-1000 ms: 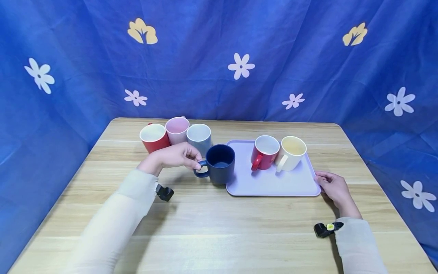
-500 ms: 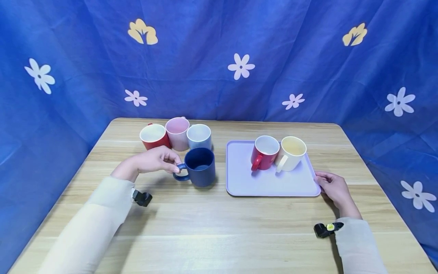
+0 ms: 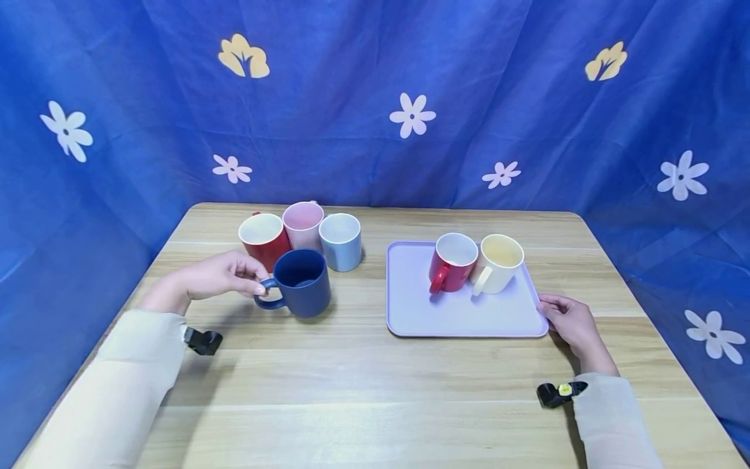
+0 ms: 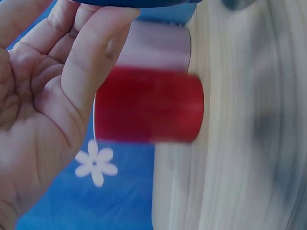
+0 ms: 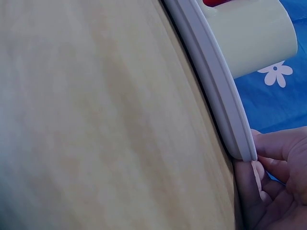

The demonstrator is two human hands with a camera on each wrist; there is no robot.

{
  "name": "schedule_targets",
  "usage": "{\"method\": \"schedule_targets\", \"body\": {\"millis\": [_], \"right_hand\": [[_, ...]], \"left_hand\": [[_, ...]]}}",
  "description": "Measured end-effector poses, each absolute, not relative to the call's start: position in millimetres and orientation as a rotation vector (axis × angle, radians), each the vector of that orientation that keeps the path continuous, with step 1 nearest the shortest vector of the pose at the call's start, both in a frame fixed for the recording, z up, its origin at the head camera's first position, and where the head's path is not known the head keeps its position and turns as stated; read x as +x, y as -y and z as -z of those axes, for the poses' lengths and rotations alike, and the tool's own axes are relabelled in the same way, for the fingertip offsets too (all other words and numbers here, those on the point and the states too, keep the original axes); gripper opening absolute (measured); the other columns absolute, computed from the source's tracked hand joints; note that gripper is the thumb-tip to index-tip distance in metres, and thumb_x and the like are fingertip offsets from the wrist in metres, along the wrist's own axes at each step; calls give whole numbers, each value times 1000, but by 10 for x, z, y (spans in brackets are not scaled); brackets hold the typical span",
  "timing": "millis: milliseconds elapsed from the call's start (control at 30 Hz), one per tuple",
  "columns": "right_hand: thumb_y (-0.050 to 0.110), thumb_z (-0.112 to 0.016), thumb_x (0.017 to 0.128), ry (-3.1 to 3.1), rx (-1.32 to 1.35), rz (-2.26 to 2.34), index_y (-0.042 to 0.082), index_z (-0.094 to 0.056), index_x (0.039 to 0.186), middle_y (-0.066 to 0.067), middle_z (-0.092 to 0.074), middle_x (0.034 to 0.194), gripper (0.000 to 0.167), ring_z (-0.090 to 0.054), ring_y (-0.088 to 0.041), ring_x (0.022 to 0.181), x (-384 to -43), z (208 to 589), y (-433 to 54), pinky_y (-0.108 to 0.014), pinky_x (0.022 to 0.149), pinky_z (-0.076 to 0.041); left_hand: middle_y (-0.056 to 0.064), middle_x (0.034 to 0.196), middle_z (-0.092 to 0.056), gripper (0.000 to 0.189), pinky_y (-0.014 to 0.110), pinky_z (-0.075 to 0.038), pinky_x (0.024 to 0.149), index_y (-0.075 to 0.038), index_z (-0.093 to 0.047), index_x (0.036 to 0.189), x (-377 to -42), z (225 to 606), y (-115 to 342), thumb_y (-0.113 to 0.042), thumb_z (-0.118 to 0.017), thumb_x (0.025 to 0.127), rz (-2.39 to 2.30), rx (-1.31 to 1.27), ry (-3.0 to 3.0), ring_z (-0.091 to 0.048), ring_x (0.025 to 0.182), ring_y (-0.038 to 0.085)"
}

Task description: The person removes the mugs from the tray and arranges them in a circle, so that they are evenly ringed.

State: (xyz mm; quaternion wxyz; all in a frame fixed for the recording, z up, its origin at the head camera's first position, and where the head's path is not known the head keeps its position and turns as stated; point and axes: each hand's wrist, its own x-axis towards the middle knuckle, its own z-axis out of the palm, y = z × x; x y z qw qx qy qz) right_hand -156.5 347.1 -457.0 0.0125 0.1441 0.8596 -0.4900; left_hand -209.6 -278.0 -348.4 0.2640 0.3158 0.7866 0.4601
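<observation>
My left hand (image 3: 221,277) pinches the handle of a dark blue mug (image 3: 305,286), which is upright and close over the table, left of the tray. Only a strip of this mug shows at the top of the left wrist view, with my thumb (image 4: 98,52) against it. My right hand (image 3: 571,322) grips the right edge of a lilac tray (image 3: 463,322); in the right wrist view its fingers and thumb meet at the tray's corner. On the tray stand a red mug (image 3: 448,273) and a cream mug (image 3: 498,277), side by side, handles toward me.
Behind the dark blue mug stand another red mug (image 3: 266,251), a pink mug (image 3: 301,231) and a light blue mug (image 3: 341,247), grouped closely. The wooden table (image 3: 363,404) backs onto a blue flowered curtain (image 3: 328,78).
My left hand has carried the dark blue mug leftward, from over the tray's left edge to in front of the pink and light blue mugs. My right hand and the tray have stayed put.
</observation>
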Motion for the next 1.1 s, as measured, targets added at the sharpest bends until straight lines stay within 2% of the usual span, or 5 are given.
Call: {"method": "schedule_targets", "body": {"millis": [467, 733, 1100], "right_hand": [[18, -55, 97, -2674, 454, 1535, -8, -54, 127, -8, -63, 102, 40, -55, 2, 79, -1553, 4556, -3465, -17, 66, -51], [18, -55, 97, -2673, 450, 1536, -8, -54, 127, -10, -63, 104, 40, -55, 2, 79, -1562, 4568, -3467, -18, 67, -51], [20, -56, 97, -2676, 456, 1517, -7, -54, 128, -12, -63, 107, 41, -55, 2, 80, -1567, 4574, -3468, -18, 67, -51]], "left_hand": [[0, 85, -65, 10, 29, -50, 69, 6, -65, 95, -2034, 3541, 3328, 4, -55, 92, -1292, 766, -2124, -59, 74, 19], [1, 90, -68, 14, 26, -51, 71, 6, -64, 97, -2017, 3652, 3534, 10, -52, 92, -1373, 792, -2080, -60, 80, 8], [2, 93, -69, 18, 27, -53, 76, 7, -64, 99, -2025, 3735, 3683, 13, -49, 92, -1429, 753, -2070, -63, 85, 9]]}}
